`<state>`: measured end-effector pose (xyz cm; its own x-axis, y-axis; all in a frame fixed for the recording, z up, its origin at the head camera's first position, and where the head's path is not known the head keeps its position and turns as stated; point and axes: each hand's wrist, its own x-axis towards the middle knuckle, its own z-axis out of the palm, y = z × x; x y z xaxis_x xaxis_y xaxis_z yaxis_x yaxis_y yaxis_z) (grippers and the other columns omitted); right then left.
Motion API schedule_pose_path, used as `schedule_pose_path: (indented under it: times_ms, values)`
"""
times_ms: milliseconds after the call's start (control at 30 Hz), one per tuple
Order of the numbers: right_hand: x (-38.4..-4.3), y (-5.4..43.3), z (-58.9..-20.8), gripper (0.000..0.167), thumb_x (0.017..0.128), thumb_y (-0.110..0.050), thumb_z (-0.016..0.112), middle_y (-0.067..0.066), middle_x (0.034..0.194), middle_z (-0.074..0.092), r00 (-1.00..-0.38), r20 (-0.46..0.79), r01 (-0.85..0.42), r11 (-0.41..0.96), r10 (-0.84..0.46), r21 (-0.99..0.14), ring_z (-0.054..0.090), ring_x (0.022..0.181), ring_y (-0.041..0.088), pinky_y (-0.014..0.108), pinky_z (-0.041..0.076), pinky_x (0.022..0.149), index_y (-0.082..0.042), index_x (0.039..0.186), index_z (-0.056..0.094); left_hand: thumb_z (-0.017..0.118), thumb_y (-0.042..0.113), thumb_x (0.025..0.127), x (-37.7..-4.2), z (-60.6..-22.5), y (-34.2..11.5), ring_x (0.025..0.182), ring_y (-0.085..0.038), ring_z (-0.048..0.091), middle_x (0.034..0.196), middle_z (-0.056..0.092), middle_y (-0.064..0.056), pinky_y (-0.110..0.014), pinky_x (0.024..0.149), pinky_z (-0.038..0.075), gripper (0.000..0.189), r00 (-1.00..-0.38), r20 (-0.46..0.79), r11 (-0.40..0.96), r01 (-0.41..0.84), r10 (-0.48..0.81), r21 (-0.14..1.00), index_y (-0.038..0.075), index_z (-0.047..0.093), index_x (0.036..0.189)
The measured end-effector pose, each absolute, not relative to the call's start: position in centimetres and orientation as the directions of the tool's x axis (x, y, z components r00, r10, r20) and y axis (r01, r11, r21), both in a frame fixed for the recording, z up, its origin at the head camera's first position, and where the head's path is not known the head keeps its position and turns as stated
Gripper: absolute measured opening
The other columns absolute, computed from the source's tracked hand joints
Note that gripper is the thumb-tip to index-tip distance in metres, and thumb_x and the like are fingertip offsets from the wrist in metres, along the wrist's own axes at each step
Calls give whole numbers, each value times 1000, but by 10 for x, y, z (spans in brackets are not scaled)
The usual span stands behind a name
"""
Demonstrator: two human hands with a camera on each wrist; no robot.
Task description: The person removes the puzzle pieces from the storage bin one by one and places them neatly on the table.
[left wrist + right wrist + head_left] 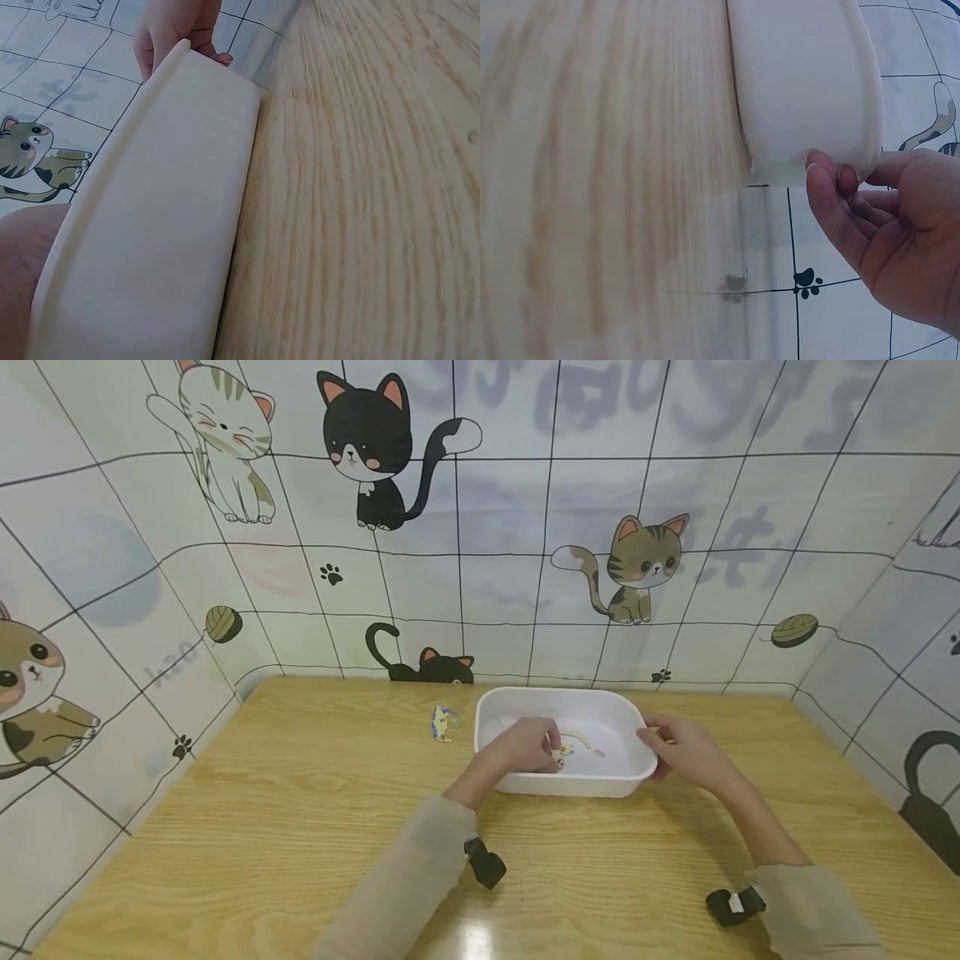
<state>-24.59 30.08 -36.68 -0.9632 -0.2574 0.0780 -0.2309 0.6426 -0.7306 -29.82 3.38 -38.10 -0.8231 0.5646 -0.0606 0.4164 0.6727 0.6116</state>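
A white plastic tub (570, 785) stands on the wooden table, with a few small flat printed pieces (566, 749) in yellow and other colours on its floor. My left hand (531, 745) reaches over the near wall into the tub, fingers bent down beside these pieces. I cannot tell whether the fingertips pinch one. In the left wrist view, the tub's wall (150, 195) covers most of that hand. My right hand (686, 750) grips the tub's right end, thumb over the rim and fingers against the outside. The right wrist view shows the same grip by this hand (900, 225).
A small yellow and blue printed piece (442, 724) lies on the wooden table (300, 827), left of the tub. Behind the table hangs a white gridded backdrop (502, 593) with cartoon cats. Both wrists carry small black devices (486, 862).
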Motion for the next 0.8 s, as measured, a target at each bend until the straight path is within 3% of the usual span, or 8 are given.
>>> schedule_pose_path:
  times_ms: [233,533,800]
  values:
    - [-247,301,-367,41,107,-14,50,19,90,69,-963,78,-233,646,-260,-727,67,61,23,38,59,57,16,134,48,71,8,91,-296,-378,34,78,-10,57,86,63,1,-22,70,46,10,-823,-8,656,447,568,609,9,65,98]
    - [-247,301,-367,40,108,-17,49,15,88,68,-960,84,-241,640,-267,-729,67,61,22,37,59,56,16,131,50,70,9,94,-296,-365,27,73,-10,63,88,67,-1,-21,66,49,10,-822,127,491,448,556,747,4,67,102]
    - [-248,301,-368,39,108,-17,49,13,87,68,-959,86,-244,636,-269,-732,66,61,22,37,59,56,16,130,52,65,11,98,-292,-351,14,72,-10,66,90,67,-3,-22,64,48,13,-827,156,429,430,540,795,2,67,107]
